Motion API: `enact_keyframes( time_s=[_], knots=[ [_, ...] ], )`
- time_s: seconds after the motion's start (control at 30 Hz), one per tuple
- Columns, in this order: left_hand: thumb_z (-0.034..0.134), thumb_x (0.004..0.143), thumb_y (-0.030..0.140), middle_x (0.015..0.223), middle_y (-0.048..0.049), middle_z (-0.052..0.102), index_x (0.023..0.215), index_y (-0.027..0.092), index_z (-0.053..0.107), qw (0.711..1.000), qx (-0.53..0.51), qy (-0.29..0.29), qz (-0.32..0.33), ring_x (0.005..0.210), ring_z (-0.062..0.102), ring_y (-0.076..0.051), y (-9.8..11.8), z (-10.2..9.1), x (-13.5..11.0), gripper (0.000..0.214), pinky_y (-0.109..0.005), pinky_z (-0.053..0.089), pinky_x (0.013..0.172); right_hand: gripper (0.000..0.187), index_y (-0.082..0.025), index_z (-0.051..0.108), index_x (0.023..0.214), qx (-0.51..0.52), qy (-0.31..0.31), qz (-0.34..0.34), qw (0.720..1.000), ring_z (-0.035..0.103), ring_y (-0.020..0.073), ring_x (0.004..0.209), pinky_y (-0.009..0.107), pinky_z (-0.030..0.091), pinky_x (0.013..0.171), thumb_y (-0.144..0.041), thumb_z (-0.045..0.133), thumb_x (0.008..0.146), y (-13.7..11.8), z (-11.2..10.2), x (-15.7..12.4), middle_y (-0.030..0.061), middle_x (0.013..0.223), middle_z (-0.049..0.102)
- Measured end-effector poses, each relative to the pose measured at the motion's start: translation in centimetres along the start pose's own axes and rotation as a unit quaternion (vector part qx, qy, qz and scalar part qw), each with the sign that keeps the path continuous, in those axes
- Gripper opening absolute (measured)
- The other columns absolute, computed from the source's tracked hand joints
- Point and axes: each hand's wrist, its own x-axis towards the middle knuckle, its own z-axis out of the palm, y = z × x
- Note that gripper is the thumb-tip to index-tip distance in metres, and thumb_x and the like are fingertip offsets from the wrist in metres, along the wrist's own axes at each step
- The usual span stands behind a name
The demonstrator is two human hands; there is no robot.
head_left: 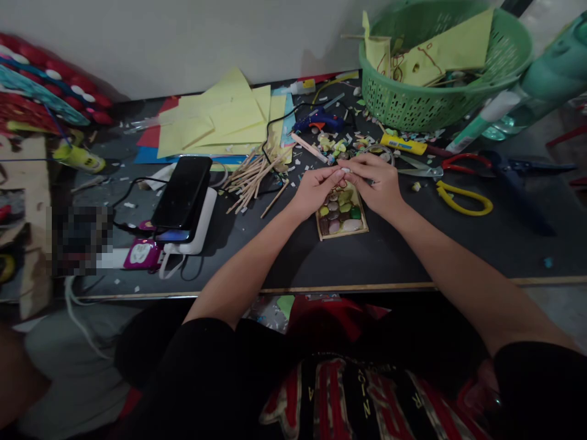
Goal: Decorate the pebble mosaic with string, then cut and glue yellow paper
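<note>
Left hand (315, 188) and right hand (376, 181) pinch a pale bit (345, 171) — stones (334, 215) fill the near part of the frame (343, 234); far end hidden.

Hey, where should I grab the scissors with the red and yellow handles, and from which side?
Probably take the scissors by the handles, coming from your right and the near side. The red handle and yellow handle lie spread apart, with the yellow one nearer you, while the metal blades point left, toward your right hand.
</note>
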Motion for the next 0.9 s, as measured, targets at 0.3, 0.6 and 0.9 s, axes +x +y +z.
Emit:
enact_keyframes(
  time_s=[0.3,0.6,0.9],
  knots=[
    [0.067,0.084,0.056,0.087,-0.0018,0.073,0.117,0.018,0.068,0.978,0.111,0.170,0.036,0.071,0.060,-0.011,0.5,-0.1,-0.4,0.050,-0.025,0.049,0.066,0.037,-0.025,0.076,0.114,0.010,0.024,0.069,0.997,0.073,0.0210,0.099,0.038,0.059,0.092,-0.050,0.055,0.096,0.0,0.5,-0.4,0.0049,0.109,0.076],
    [0.054,0.098,0.042,0.093,-0.0041,0.071,0.103,0.020,0.057,0.894,0.325,0.126,0.281,0.091,0.066,-0.015,0.1,-1.4,-0.2,0.023,-0.030,0.052,0.082,0.025,-0.025,0.081,0.098,0.008,0.055,0.090,0.994,0.072,0.0170,0.073,0.030,0.058,0.066,-0.043,0.076,0.081,-0.1,0.7,-0.5,0.0027,0.091,0.078],
    [0.053,0.097,0.047,0.094,-0.0057,0.072,0.108,0.019,0.055,0.839,0.388,0.123,0.361,0.091,0.071,-0.017,-0.7,-2.1,-0.2,0.029,-0.031,0.051,0.087,0.024,-0.025,0.080,0.101,0.058,0.049,0.041,0.996,0.073,0.0169,0.075,0.031,0.060,0.071,-0.041,0.073,0.086,-0.1,0.5,-0.7,0.0030,0.088,0.078]
  ],
)
